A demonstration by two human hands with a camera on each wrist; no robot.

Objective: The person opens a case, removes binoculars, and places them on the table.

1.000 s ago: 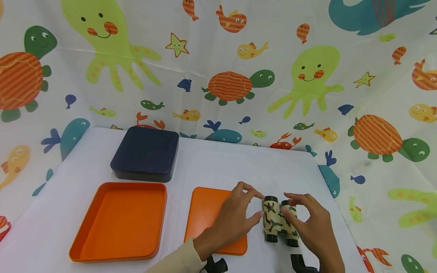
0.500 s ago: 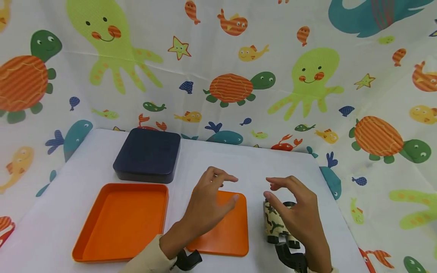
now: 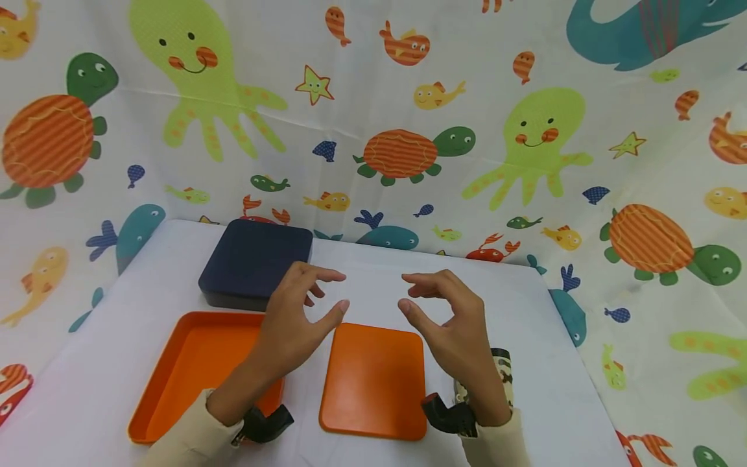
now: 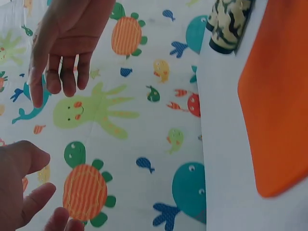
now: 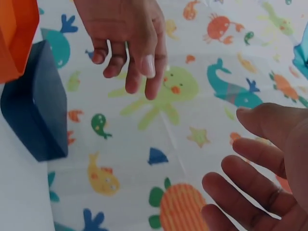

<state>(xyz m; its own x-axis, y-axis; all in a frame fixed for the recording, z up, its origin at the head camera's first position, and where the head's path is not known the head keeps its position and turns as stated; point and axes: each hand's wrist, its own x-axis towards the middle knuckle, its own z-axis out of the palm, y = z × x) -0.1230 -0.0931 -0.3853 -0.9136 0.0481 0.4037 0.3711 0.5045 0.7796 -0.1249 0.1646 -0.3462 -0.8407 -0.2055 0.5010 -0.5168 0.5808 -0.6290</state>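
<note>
Both hands hover over the table with nothing in them, thumbs and fingers apart. In the head view my left hand overlaps the orange tray's right side and the dark box's corner. My right hand is above and right of the flat orange lid-like panel. Behind the right wrist lie camouflage binoculars, mostly hidden in the head view; part of the binoculars also shows in the left wrist view. The shallow orange tray stands at the left, its inside bare where visible.
A dark navy box stands at the back left, behind the tray. The white table ends at a curtain printed with sea animals, which rises along the back and sides.
Both hands have left the binoculars, moving up and to the left, the left hand as far as the tray and dark box. The binoculars stay on the table.
</note>
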